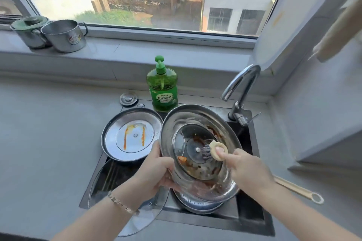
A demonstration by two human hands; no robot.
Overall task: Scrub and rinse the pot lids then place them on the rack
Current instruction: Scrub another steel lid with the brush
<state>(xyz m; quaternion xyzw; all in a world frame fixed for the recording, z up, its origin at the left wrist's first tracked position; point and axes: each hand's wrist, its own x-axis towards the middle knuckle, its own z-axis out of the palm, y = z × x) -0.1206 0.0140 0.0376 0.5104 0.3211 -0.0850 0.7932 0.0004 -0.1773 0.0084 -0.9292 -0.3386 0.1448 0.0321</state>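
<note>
Here, the left hand (156, 170) is gripping the near-left rim of the steel lid (192, 121), thumb and fingers clamped on its edge, holding it tilted with its underside facing up over the sink (215, 219); the right hand (246, 168) is pinching the cream, ring-shaped head of the scrubbing brush (212, 149), thumb pressing on top, while the dark bristles are touching the lid's centre beside the small knob screw. Reddish-brown sauce is clinging to the inner disc and gathering along the low rim; so, by my judgement, the scrubbing is best going in small circles from the centre outward and downward, pressing harder where the residue is thickest, with the left grip bracing against each push, since wet polished steel is probably feeling slippery. A second steel lid (133, 137), shallow and streaked orange, is leaning at the sink's left edge; a glass lid (109, 182) is lying low in the basin; another metal lid (195, 203) is sitting beneath the held one; no rack is showing.
</note>
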